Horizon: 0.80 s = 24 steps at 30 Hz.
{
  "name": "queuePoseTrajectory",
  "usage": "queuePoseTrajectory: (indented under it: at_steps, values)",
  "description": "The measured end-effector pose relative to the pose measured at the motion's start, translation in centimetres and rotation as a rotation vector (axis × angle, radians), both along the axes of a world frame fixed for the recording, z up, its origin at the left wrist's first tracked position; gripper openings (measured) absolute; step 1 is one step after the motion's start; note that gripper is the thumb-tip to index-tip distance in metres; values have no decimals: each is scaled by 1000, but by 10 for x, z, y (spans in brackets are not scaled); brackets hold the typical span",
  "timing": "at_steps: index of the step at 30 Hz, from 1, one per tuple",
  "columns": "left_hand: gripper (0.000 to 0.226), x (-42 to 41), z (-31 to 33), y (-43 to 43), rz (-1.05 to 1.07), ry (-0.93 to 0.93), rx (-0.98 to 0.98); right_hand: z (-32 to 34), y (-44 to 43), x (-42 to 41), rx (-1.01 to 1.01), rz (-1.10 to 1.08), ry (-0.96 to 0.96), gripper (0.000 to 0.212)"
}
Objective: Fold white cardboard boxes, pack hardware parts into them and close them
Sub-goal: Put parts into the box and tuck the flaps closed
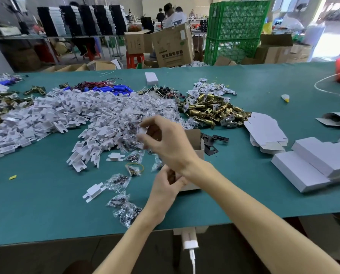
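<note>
Green felt table (46,204), bare along its near edge. Left hand (165,186) grips the near end of an open white cardboard box (196,143) at centre; right hand (165,143), above it, pinches a small clear packet (140,133). Far left: heaped white plastic parts (66,115). Right: brass latches (212,109), stacked closed boxes (313,165).

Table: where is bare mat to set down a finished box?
Bare mat lies left of the left hand, below the white clips, and far right between the brass latches and the folded boxes. The centre, around the open box, is crowded with bagged screws.
</note>
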<state>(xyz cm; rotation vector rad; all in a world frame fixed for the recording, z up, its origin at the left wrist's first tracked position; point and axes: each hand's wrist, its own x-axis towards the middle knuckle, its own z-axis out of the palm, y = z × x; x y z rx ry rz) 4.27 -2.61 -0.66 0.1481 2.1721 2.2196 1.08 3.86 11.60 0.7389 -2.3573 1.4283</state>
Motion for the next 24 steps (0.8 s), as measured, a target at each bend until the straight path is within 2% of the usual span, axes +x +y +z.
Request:
queuePoseTrajectory:
  at_steps: [3, 6, 8, 11, 15, 24]
  values:
    - [28, 0, -2, -3, 1, -8, 10, 13, 33, 5, 79, -61, 102, 26]
    - [35, 0, -2, -4, -4, -22, 49, 21, 63, 1, 269, -234, 238, 31]
    - [42, 1, 0, -4, -6, -33, 56, 18, 80, -5, 378, -305, 239, 33]
    - [38, 2, 1, -4, 2, -36, 55, 8, 95, -10, 396, -295, 169, 26]
    - [36, 2, 0, -4, 6, -22, 62, -3, 97, -9, 415, -242, 174, 19]
    - [39, 1, -1, -4, 1, -26, 78, -7, 95, -8, 678, -260, 267, 18]
